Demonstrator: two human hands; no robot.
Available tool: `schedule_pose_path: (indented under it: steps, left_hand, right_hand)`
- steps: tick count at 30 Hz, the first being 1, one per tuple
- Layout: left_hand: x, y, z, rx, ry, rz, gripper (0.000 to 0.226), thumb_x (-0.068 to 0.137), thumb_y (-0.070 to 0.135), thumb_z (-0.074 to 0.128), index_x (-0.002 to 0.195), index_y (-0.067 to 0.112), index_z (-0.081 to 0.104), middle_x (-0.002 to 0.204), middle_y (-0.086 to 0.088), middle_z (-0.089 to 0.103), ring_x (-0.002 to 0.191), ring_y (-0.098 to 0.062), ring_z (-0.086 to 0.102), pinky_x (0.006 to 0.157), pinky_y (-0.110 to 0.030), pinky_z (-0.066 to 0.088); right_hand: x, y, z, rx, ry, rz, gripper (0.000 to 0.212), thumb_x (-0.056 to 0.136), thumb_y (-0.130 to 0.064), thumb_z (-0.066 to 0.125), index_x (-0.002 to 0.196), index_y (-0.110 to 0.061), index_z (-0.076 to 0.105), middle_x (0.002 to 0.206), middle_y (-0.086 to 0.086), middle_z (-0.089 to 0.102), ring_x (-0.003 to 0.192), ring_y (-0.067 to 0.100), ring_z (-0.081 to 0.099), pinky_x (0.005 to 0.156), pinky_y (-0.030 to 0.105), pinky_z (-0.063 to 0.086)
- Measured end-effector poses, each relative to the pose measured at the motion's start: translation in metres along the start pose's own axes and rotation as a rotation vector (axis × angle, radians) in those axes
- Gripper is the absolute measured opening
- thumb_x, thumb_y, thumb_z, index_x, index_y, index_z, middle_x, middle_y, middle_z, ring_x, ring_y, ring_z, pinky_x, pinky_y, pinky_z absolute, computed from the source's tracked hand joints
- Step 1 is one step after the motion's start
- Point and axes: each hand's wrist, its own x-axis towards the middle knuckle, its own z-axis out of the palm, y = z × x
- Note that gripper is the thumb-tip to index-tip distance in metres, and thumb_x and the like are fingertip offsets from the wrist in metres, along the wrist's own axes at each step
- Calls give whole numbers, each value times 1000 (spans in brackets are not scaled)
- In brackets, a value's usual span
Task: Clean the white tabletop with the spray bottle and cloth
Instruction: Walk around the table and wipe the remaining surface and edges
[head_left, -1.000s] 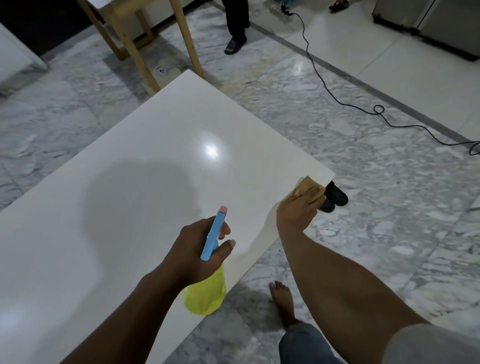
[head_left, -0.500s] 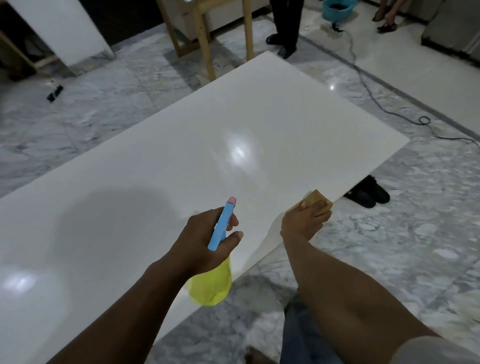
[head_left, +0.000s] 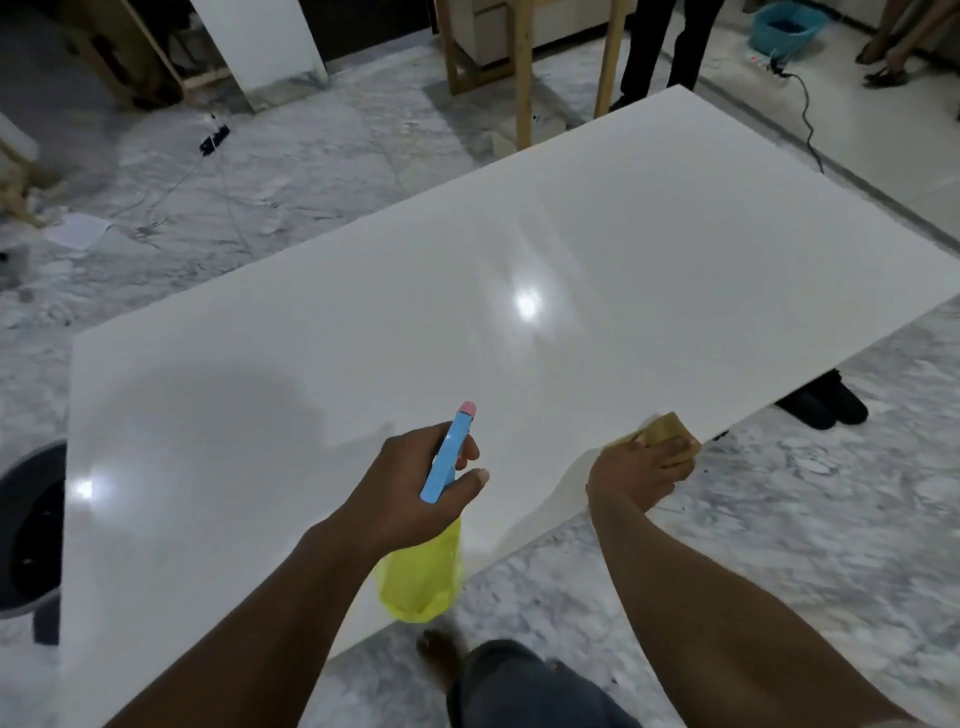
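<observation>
Since a moment ago the view has swung left, so more of the white desk (head_left: 519, 249) shows, glossy with a bright glare spot. The spray bottle (head_left: 423, 566), yellow body and blue trigger head, hangs over the near edge, clenched in the left hand (head_left: 415, 488). The right hand (head_left: 631, 475) still presses the tan cloth (head_left: 667, 434) onto the desk's near edge.

White tabletop (head_left: 571, 249); yellow, blue-headed spray bottle (head_left: 423, 571); tan cloth (head_left: 667, 434).
</observation>
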Motion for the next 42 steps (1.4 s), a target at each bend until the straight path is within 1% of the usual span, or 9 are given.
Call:
schedule_pose_path:
  steps: [2, 6, 13, 17, 26, 34, 37, 40, 42]
  left_hand:
    - [2, -16, -12, 33, -16, 16, 16, 86, 47, 71, 89, 36, 60, 95, 6, 72, 78, -16, 75, 78, -40, 62]
    - [1, -54, -41, 57, -62, 73, 18, 92, 39, 75, 92, 39, 58, 98, 11, 72, 80, -14, 73, 73, -25, 54]
    - [-23, -118, -102, 56, -115, 20, 19, 91, 37, 76, 87, 38, 58, 98, 8, 73, 80, -20, 75, 80, -42, 62]
    - [-31, -140, -128, 101, -168, 34, 18, 92, 37, 75, 88, 37, 57, 100, 2, 74, 81, -22, 74, 81, -42, 60]
    - [-71, -195, -183, 109, -261, 207, 15, 93, 33, 75, 99, 26, 63, 102, 2, 72, 86, -21, 76, 83, -39, 60]
    - [-164, -311, -271, 170, -348, 244, 15, 92, 34, 76, 97, 25, 66, 100, 0, 74, 83, -21, 77, 81, -43, 62]
    - [-193, -349, -300, 206, -364, 240, 14, 92, 33, 76, 95, 25, 65, 97, 0, 74, 83, -21, 75, 77, -36, 58]
    - [-216, -375, -321, 238, -363, 268, 14, 92, 32, 76, 95, 25, 65, 94, 2, 72, 84, -15, 69, 69, -24, 47]
    - [-226, -386, -334, 232, -365, 273, 13, 92, 32, 76, 95, 25, 65, 91, 3, 72, 82, -11, 68, 67, -21, 46]
  right_hand:
    - [-11, 3, 7, 22, 54, -14, 62, 104, -27, 41, 155, -2, 16, 157, 29, 21, 127, 51, 42, 105, 55, 39]
    - [-13, 3, 14, -5, 152, -6, 61, 106, -31, 34, 156, -2, 15, 159, 26, 19, 133, 47, 39, 109, 53, 35]
    - [-106, 7, 33, -96, 173, 51, 60, 107, -31, 32, 158, -8, 10, 159, 23, 19, 124, 49, 45, 107, 49, 33]
    - [-142, 4, 40, -117, 141, 130, 61, 106, -34, 31, 158, -11, 7, 160, 22, 16, 127, 49, 42, 109, 51, 33]
    - [-297, 29, 80, -95, 167, 96, 60, 106, -32, 32, 158, -10, 11, 160, 21, 19, 129, 46, 42, 108, 50, 36]
    - [-494, 59, 125, -60, 139, 104, 60, 105, -32, 34, 158, -12, 13, 159, 19, 21, 128, 46, 43, 104, 51, 37]
    - [-559, 70, 142, -55, 130, 136, 61, 105, -32, 34, 158, -13, 12, 160, 19, 20, 128, 45, 42, 105, 52, 37]
    - [-611, 79, 155, -64, 120, 114, 62, 105, -32, 34, 158, -12, 10, 159, 20, 20, 125, 47, 44, 104, 52, 40]
    - [-637, 81, 162, -62, 128, 111, 62, 105, -32, 34, 158, -12, 9, 159, 21, 21, 125, 47, 44, 103, 52, 40]
